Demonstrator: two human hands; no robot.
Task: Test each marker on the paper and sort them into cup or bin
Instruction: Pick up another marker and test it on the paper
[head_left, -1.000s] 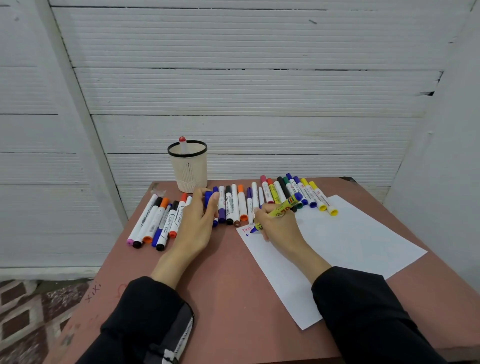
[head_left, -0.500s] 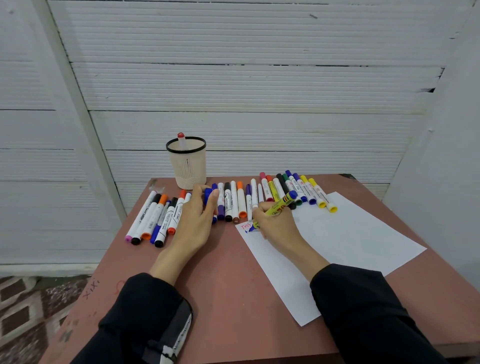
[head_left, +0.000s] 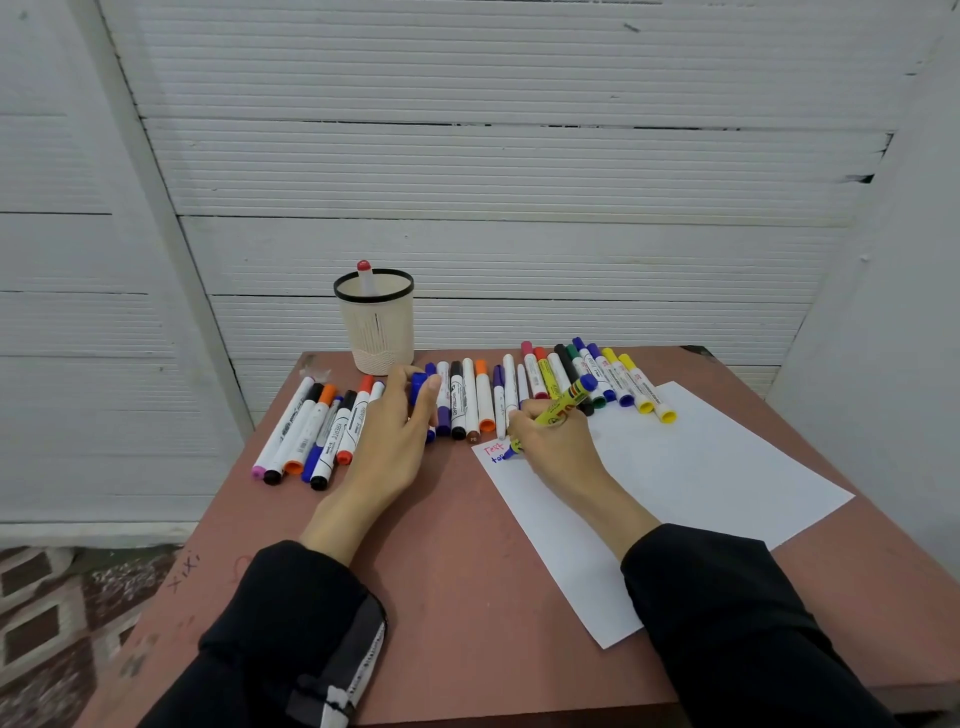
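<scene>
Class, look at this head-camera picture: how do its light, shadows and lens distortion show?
Head view: soft, even light, no glare; faint shadows lie under the left hand and right hand on the table; wide-angle lens bends the wall lines, most near the edges; the cup and paper look sharp.

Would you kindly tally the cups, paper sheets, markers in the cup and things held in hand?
Cup: 1
Paper: 1
Red marker in cup: 1
Yellow marker in right hand: 1
Blue cap in left hand: 1
Total: 5
</scene>
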